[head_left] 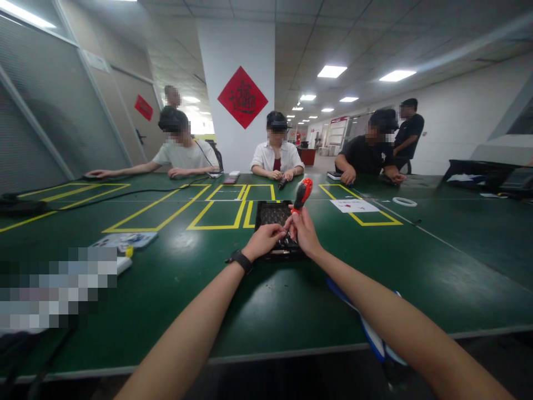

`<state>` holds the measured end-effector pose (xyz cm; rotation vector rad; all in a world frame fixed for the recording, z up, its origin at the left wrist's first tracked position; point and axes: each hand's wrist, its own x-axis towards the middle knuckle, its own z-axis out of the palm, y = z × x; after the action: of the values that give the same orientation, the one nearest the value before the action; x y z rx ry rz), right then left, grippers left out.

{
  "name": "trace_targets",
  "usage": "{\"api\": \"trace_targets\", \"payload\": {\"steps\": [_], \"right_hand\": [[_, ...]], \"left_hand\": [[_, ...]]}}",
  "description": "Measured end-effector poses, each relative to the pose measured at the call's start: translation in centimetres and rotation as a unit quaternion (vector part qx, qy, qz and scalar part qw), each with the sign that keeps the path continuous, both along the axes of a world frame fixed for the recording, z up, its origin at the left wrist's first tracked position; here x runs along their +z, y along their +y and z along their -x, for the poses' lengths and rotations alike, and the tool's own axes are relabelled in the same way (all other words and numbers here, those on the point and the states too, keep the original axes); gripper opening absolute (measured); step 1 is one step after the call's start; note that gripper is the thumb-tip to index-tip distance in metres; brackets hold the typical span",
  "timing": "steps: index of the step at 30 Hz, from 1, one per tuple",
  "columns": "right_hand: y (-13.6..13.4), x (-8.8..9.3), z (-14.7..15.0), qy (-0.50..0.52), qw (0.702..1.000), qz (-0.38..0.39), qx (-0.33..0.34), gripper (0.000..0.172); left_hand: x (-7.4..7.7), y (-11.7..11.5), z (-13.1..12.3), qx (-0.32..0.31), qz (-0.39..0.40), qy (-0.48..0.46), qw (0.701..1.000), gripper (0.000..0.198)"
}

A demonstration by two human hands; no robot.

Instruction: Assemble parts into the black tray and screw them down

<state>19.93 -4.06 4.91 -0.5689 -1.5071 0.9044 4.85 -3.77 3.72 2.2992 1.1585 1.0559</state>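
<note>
A screwdriver point(303, 195) with a red and black handle stands tilted, its handle end up. My right hand point(307, 232) is closed around its lower part, fingers near the red collar. Beside it, my left hand point(266, 241) is closed in a pinch near the screwdriver's lower end; whatever lies between those fingertips is too small to make out. Beneath both hands is an open black case point(266, 210) with many small pieces in it, partly hidden by my hands. A dark band sits on my left wrist.
Yellow tape outlines point(175, 206) mark the green table point(166, 289). A white paper sheet point(355, 205) and a white ring point(405, 201) lie to the right. A blue-edged item point(375, 336) sits under my right forearm. Several people sit or stand across the table.
</note>
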Motion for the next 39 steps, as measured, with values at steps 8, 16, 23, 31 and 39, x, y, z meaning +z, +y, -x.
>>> {"api": "trace_targets", "payload": {"steps": [8, 16, 23, 31, 39], "right_hand": [[-0.05, 0.06, 0.07, -0.004, 1.0, 0.002, 0.002, 0.037], [-0.07, -0.14, -0.06, 0.006, 1.0, 0.013, 0.0, 0.036], [-0.12, -0.05, -0.07, -0.004, 1.0, 0.003, -0.003, 0.038], [-0.26, 0.1, -0.01, 0.002, 1.0, -0.002, -0.015, 0.038], [-0.06, 0.05, -0.02, 0.019, 1.0, 0.018, 0.002, 0.037]], "left_hand": [[-0.13, -0.17, -0.02, -0.004, 0.012, 0.001, 1.0, 0.021], [0.07, -0.11, 0.01, -0.046, 0.014, -0.009, 0.999, 0.016], [0.4, -0.42, -0.16, -0.051, 0.034, -0.01, 0.998, 0.017], [-0.18, 0.14, -0.07, 0.016, 0.038, 0.006, 0.999, 0.03], [0.32, -0.39, 0.03, -0.006, -0.026, 0.027, 0.999, 0.022]]}}
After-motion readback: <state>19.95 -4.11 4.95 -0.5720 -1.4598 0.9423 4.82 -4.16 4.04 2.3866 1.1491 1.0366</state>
